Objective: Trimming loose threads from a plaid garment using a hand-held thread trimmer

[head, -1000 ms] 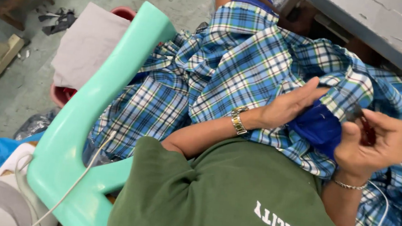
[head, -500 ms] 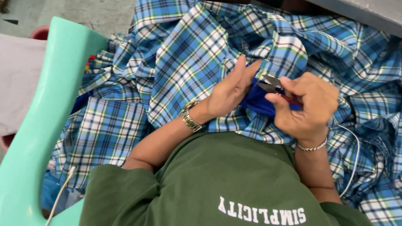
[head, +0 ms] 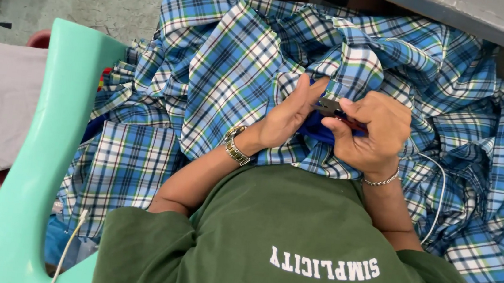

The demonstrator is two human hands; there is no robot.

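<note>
A blue plaid shirt (head: pixel 234 66) lies heaped across my lap, with a dark blue inner part (head: pixel 311 130) showing between my hands. My left hand (head: pixel 285 117), a metal watch on its wrist, pinches a fold of the plaid fabric. My right hand (head: pixel 366 134), wearing a thin bracelet, grips a small metal thread clipper (head: pixel 329 106) with a red part, its tip against the fold by the left fingers. My green T-shirt (head: pixel 279 242) fills the lower view.
A mint green plastic chair arm (head: pixel 35 157) runs down the left. Beside it a grey cloth (head: pixel 3 99) lies over a red bucket (head: pixel 37 38) on the concrete floor. A grey table edge (head: pixel 461 17) crosses the top right. A white cable (head: pixel 69 244) hangs at lower left.
The hands, apart a second ago, have come together over the fold. The right hand has brought the clipper against the fabric. The view has swung left and closer.
</note>
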